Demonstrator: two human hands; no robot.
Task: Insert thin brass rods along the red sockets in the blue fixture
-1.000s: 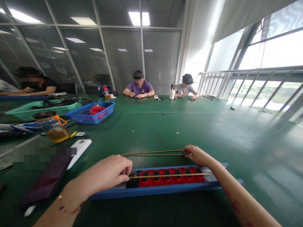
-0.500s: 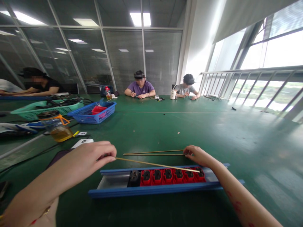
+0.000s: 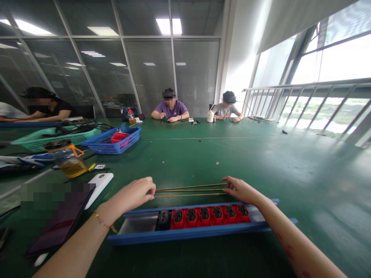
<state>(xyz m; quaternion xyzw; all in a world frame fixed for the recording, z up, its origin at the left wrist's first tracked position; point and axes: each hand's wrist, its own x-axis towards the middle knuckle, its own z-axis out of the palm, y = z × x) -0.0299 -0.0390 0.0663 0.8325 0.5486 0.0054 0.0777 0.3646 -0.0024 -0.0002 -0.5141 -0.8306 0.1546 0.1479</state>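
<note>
Three thin wooden sticks [image 3: 189, 189] lie side by side on the green table, stretching between my two hands. My left hand [image 3: 142, 192] pinches the left end of the nearest stick, its knuckles close to the other two. At their right ends is my right hand [image 3: 236, 189], index finger raised and apart from the thumb, which touches the sticks. Just in front lies a long tray with blue side rails [image 3: 191, 234] and a metallic bed. In it stands a row of several red connector-like blocks [image 3: 204, 217] with black tops, plus one black block [image 3: 164, 219] at their left.
To the left are a dark pouch [image 3: 65, 220], a white device [image 3: 100, 187] and a jar of amber liquid [image 3: 69, 162]. Behind them stand a blue basket [image 3: 113, 146] and a green basket [image 3: 31, 143]. Several people sit around the table's far side.
My left hand has swung its stick back from above the red blocks to lie along the other two. My right hand's fingers have parted somewhat.
</note>
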